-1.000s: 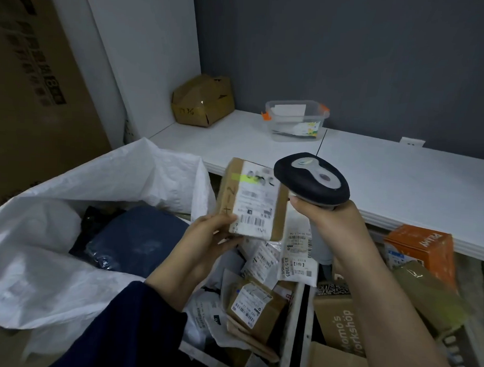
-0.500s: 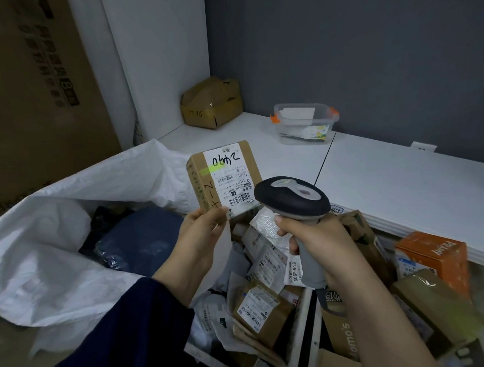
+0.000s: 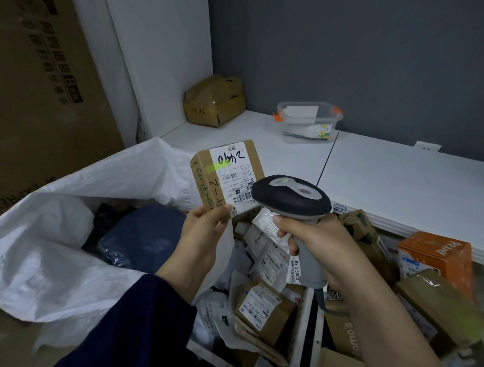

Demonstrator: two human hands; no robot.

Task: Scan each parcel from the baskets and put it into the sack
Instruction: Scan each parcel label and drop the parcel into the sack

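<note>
Thumb and fingertips of my left hand (image 3: 204, 231) pinch the bottom corner of the brown parcel (image 3: 227, 174), holding it up with its white label facing me. My right hand (image 3: 325, 241) is curled round the grey handle of the scanner (image 3: 291, 197), whose dark head overlaps the label's lower right corner. Below left, the white sack (image 3: 49, 248) gapes with dark bags inside. At right, the baskets (image 3: 303, 322) are heaped with parcels.
</note>
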